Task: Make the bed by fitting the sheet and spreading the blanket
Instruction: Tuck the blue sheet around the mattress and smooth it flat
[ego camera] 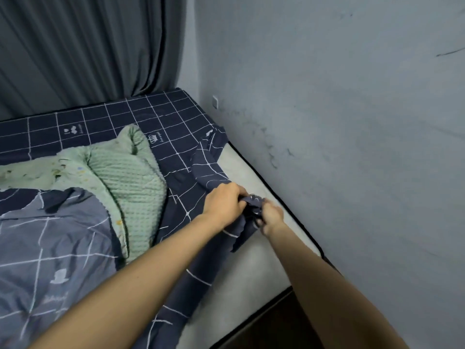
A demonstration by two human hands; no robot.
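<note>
A dark navy fitted sheet [161, 122] with a white grid covers the far part of the bed; its right edge is bunched up and pulled off the white mattress [254, 268]. My left hand [224, 204] grips the bunched sheet edge from the left. My right hand [271, 217] grips the same bunch from the right, close beside the left. A crumpled green blanket [125, 180] lies in the middle of the bed, partly under a grey-blue quilt [50, 253] with white lines at the near left.
A pale wall [339, 122] runs tight along the mattress's right side. Grey curtains [88, 46] hang behind the far end of the bed. A dark gap of floor [276, 328] shows at the near right corner of the mattress.
</note>
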